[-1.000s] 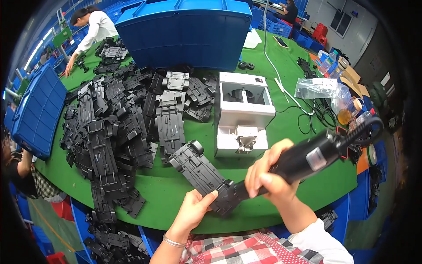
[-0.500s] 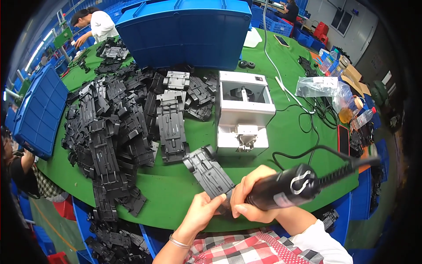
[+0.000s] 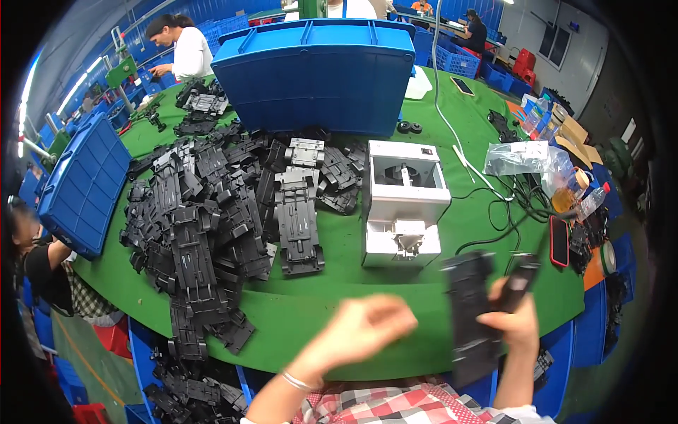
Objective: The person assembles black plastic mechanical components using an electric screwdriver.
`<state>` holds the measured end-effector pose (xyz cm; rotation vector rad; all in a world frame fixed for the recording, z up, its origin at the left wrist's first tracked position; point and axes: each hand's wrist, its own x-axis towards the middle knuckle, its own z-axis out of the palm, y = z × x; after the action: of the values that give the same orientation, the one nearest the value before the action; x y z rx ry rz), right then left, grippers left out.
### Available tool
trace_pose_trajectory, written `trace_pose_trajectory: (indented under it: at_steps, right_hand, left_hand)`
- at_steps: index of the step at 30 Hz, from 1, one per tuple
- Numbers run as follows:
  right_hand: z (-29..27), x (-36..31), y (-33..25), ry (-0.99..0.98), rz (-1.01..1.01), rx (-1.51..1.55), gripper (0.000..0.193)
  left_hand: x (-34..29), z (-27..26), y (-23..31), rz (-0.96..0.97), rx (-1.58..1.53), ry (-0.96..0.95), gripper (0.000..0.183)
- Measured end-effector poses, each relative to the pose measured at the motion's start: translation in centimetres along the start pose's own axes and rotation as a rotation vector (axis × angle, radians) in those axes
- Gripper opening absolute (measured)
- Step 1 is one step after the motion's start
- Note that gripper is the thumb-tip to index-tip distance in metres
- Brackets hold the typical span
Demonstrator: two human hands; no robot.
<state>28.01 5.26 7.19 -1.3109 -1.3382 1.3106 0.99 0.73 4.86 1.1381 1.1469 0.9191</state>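
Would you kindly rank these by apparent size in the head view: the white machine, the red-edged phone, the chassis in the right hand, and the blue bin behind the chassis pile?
1. Blue bin
2. White machine
3. Black chassis in the right hand (blurred; nearness may enlarge it)
4. Red-edged phone

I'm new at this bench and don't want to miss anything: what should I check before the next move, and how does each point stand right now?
1. Left hand apart from the black part: ok, a gap shows.
2. Left hand empty: cannot tell; nothing shows in it, but it is blurred.
3. Right hand gripping the handheld tool: ok, with the black part seemingly held alongside.
4. Tool's tip in sight: not ok, it cannot be made out.
5. Silver machine upright on the green cloth: ok.
6. Parts pile back from the near table edge: not ok, its lowest parts reach it.
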Motion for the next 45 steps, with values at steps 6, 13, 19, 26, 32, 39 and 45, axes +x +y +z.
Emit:
trace_pose_trajectory:
  at_steps: [6, 13, 19, 26, 32, 39, 45]
  right_hand:
    - [-13.5, -7.1, -1.4, 0.513, -0.027, -0.563, 0.037]
    - [-11.9, -7.0, -0.9, 0.760, -0.126, -0.536, 0.021]
    - [-1.1, 0.9, -2.2, 0.361, -0.334, 0.490, 0.021]
    - [9.3, 6.6, -4.7, 0.041, -0.568, 0.675, 0.022]
    - [12.5, 8.5, -3.5, -0.020, -0.807, 0.200, 0.034]
    - [13.1, 10.7, -5.5, -0.194, -0.598, 0.204, 0.025]
    - [12.9, 7.0, -5.2, -0.218, -0.519, 0.501, 0.024]
  left_hand:
    - [8.3, -12.7, -1.2, 0.593, 1.020, 1.028, 0.046]
    - [9.6, -12.1, 0.2, 0.061, 1.268, 1.005, 0.077]
    - [6.1, -11.4, 1.0, 0.393, 0.793, 1.039, 0.072]
    - [4.0, -10.4, 0.4, 0.556, 0.614, 1.102, 0.067]
    - [-0.2, -6.9, -0.1, 0.394, -0.646, 0.527, 0.059]
    - [-1.8, -1.9, -4.2, -0.086, -0.882, 0.332, 0.036]
    - [-1.7, -1.2, -5.1, -0.126, -0.758, 0.326, 0.029]
